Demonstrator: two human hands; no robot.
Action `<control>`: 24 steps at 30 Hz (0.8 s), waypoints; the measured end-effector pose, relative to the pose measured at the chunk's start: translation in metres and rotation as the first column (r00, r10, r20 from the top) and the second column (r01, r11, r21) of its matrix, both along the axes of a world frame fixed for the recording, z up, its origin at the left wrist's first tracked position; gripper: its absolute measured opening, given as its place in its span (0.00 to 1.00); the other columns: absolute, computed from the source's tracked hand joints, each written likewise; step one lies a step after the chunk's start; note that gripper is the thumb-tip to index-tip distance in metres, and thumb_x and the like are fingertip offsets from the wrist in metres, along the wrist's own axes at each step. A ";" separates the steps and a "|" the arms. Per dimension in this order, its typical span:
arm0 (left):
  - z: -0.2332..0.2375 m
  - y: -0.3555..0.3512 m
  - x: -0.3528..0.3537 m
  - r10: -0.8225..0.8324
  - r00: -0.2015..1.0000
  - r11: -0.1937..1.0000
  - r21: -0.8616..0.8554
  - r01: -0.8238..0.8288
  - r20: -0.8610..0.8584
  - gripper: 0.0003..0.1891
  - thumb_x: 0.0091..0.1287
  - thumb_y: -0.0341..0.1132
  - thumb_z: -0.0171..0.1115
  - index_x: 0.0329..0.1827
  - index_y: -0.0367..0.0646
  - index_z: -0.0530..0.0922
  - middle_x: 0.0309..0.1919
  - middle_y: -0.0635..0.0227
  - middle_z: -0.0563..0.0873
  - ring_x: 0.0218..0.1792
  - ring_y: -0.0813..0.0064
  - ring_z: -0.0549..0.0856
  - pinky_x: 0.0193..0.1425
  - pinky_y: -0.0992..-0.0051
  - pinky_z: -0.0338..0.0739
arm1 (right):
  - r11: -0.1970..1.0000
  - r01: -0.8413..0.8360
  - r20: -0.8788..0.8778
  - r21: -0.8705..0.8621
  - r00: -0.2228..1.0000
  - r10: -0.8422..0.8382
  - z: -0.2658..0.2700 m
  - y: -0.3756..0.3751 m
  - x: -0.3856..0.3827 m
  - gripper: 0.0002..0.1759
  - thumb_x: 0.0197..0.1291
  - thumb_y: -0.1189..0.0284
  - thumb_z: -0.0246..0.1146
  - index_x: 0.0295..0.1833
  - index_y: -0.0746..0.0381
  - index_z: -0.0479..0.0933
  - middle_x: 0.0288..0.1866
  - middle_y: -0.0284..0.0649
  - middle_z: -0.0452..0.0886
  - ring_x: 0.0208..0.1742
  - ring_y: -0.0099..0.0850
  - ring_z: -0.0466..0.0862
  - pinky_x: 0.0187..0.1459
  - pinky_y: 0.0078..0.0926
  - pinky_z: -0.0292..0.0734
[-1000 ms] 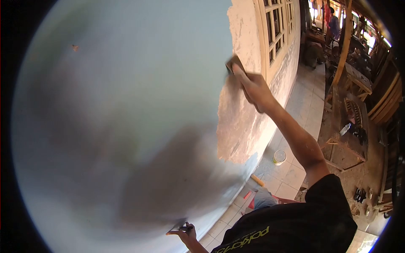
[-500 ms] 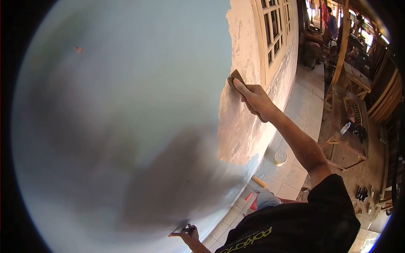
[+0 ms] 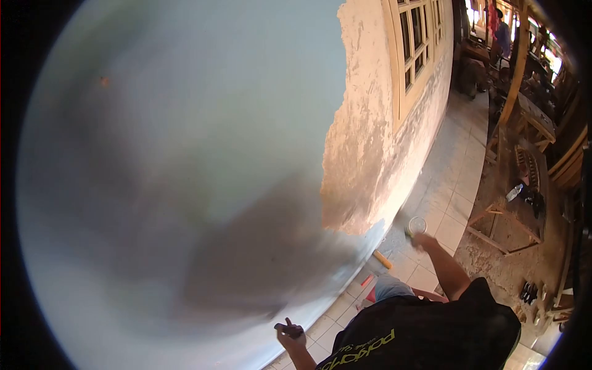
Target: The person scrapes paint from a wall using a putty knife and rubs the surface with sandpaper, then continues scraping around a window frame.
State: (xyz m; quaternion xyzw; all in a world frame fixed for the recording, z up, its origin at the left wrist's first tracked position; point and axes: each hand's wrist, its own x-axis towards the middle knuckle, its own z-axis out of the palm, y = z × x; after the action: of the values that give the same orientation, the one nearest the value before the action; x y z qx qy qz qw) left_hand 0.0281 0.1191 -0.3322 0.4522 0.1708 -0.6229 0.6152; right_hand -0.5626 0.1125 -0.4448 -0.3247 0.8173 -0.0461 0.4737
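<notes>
My right hand (image 3: 422, 240), blurred by motion, is low beside a small white bucket (image 3: 417, 224) on the tiled floor. A smeared grey-brown shape at its fingers looks like the flat scraper it held a moment before. My left hand (image 3: 290, 338) is closed round a dark-handled tool (image 3: 288, 330), close to the lower wall; its blade cannot be made out. In front of me stands a light blue wall (image 3: 246, 123), with a rough, bare beige patch (image 3: 354, 166) of ragged edge on its right side.
A barred window (image 3: 413, 46) is set in the wall. A yellow-brown roller-like cylinder (image 3: 383, 259) lies on the tiles (image 3: 453, 203). To the right stands a wooden bench (image 3: 509, 216) with a bottle (image 3: 513, 192) on it, near a wooden post (image 3: 517, 74). Sandals (image 3: 528, 292) lie on the ground.
My right hand has left the edge of the bare patch and dropped to the bucket. My left hand has shifted slightly right and up, its tool turned away from the wall.
</notes>
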 end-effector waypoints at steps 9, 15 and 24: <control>0.144 -0.042 -0.120 -0.694 0.322 0.463 0.057 0.884 0.644 0.19 0.76 0.40 0.57 0.62 0.36 0.69 0.54 0.52 0.85 0.44 0.65 0.86 0.44 0.71 0.80 | 0.867 0.485 0.279 0.115 0.822 -0.497 -0.035 0.159 0.005 0.15 0.58 0.77 0.55 0.48 0.76 0.74 0.23 0.52 0.81 0.24 0.43 0.87 0.17 0.37 0.78; 0.248 -0.088 -0.173 -0.327 -0.113 0.188 0.182 0.965 0.938 0.21 0.76 0.42 0.56 0.61 0.34 0.72 0.54 0.55 0.86 0.51 0.69 0.85 0.56 0.69 0.77 | 0.593 0.664 0.550 -0.455 0.734 -0.399 0.141 0.034 -0.001 0.23 0.68 0.66 0.59 0.63 0.67 0.71 0.45 0.41 0.86 0.21 0.26 0.82 0.15 0.20 0.68; 0.320 -0.090 -0.182 0.074 -0.112 0.550 0.053 0.834 0.991 0.23 0.75 0.47 0.58 0.57 0.32 0.77 0.43 0.55 0.89 0.41 0.70 0.88 0.50 0.70 0.80 | 0.373 0.514 0.622 -0.772 0.732 0.279 0.373 -0.053 0.036 0.24 0.68 0.76 0.63 0.68 0.63 0.72 0.42 0.34 0.80 0.27 0.18 0.77 0.23 0.16 0.72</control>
State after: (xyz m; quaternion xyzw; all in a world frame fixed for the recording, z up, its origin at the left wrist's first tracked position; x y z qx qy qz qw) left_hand -0.1539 0.0294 -0.0119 0.5230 -0.6742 -0.3171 0.4140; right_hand -0.5263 0.0591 -0.0717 -0.4244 0.4415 -0.6410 0.4627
